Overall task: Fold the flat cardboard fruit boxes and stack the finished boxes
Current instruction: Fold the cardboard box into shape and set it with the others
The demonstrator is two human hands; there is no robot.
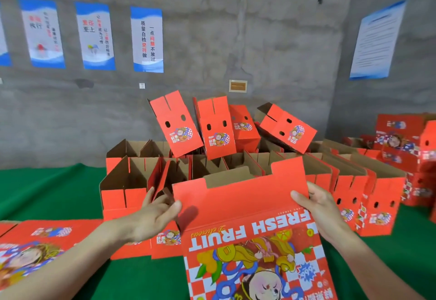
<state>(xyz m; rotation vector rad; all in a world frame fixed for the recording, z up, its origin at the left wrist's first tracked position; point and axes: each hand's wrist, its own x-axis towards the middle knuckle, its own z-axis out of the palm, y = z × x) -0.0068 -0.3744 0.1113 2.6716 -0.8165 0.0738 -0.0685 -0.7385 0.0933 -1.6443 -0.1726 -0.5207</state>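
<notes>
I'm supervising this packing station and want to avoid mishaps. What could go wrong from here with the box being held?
The right hand grips the fruit box, but the left hand only touches its edge, so it may twist or slip. The four folded boxes leaning on the open boxes look unsteady; bumping them could topple them.

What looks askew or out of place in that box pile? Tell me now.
Four folded boxes on top of the back pile lie tipped at different angles, not stacked squarely. The open boxes beneath them stand upright in rows. The printed box that the right hand grips looks undamaged.
</notes>
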